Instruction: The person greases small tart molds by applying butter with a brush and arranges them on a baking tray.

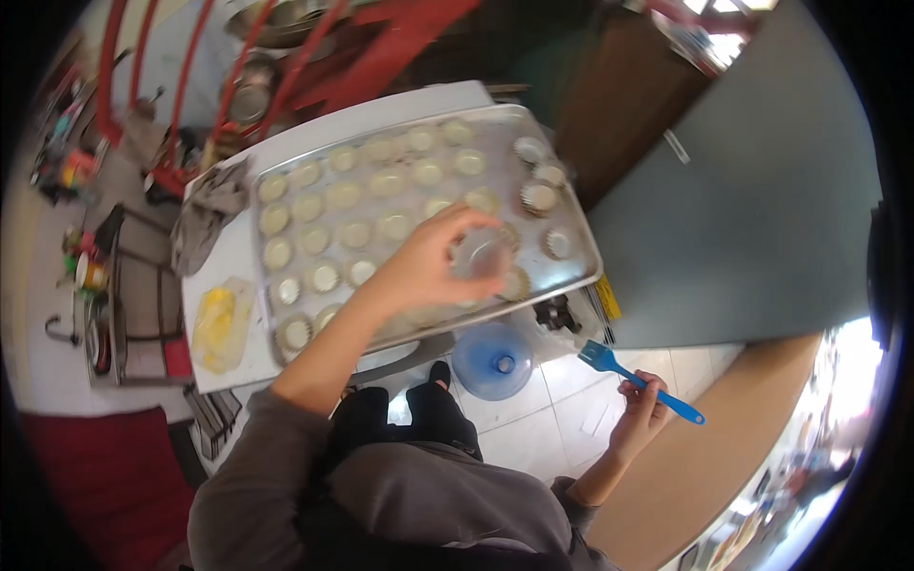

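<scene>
Over the right half of a large metal baking tray (pixel 590 269), my left hand (pixel 433 262) is closed around a small round mold (pixel 483 253), blurred by motion. Thumb and fingers grip its rim. Rows of small tart molds (pixel 354 235) cover the tray, many pale yellowish inside. At its right end stand fluted metal molds (pixel 539 197), some apparently stacked. My right hand (pixel 640 414) is wrapped around the handle of a blue pastry brush (pixel 657 390), held off to the right of the tray. The brush's bristles point up and left.
The tray lies on a white table (pixel 224 371). At the table's left are a plastic bag with something yellow (pixel 219 322) and a grey cloth (pixel 209 211). A blue water jug (pixel 492 362) stands below the front edge. A grey surface (pixel 733 209) rises at right.
</scene>
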Action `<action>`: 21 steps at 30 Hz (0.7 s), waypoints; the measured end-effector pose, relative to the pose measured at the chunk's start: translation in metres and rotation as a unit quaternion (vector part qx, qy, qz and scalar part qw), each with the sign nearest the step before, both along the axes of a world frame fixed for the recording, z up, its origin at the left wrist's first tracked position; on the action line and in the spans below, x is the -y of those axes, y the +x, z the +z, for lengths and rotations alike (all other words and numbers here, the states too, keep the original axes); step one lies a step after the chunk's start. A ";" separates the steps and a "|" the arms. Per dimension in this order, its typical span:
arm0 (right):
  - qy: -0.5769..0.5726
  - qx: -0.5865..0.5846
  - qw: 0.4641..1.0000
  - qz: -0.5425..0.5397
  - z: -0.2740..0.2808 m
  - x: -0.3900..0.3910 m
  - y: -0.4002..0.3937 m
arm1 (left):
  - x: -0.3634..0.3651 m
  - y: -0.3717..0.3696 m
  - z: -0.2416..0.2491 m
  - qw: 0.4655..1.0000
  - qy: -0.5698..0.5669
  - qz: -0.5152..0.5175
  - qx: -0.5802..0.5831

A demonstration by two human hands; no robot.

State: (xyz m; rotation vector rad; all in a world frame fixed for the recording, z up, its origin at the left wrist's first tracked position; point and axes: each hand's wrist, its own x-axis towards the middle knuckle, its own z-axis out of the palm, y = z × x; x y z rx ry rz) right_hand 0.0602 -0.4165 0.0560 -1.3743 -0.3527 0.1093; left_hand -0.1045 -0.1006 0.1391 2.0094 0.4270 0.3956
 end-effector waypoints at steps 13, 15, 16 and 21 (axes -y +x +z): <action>0.054 0.050 0.875 0.479 0.048 -0.282 -0.212 | 0.047 -0.487 -0.125 0.774 -0.056 0.620 0.115; 0.013 0.130 0.824 0.551 0.045 -0.325 -0.274 | 0.040 -0.513 -0.140 0.777 -0.088 0.622 0.048; -0.010 0.196 0.784 0.589 0.041 -0.345 -0.298 | 0.037 -0.521 -0.148 0.777 -0.105 0.620 0.015; -0.098 0.334 0.669 0.657 0.023 -0.409 -0.377 | 0.017 -0.547 -0.175 0.822 -0.040 0.567 0.002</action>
